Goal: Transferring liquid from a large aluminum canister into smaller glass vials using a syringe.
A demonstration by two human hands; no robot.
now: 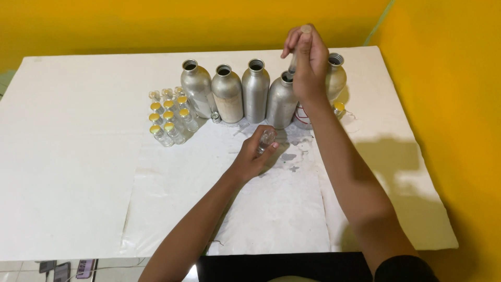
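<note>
Head view: right hand (309, 65) is raised at about one o'clock, fingers closed round a slim syringe-like dropper (295, 57) whose tip dips into the mouth of the fourth aluminium bottle (282, 100). Left hand (253, 156), near the centre, has its grip wrapped round a small clear glass vial (266, 138), held tilted just above the counter (68, 156). By my judgement, liquid is being drawn from the bottle for the vial; the following move would call for lifting the dropper clear and lining its tip with the vial's narrow mouth.

Around them, four more open aluminium bottles stand in the row at twelve o'clock: three (227, 94) to the left of the one in use and one (335, 75) behind the right hand. At ten o'clock sits a cluster of small vials with yellow caps (169, 117). A yellow-capped vial (339, 108) and a red-marked item, partly hidden, lie beneath the right wrist. Wet stains (292, 156) mark the paper cover near the left hand. The close-set bottles crowd the dropper's path.
</note>
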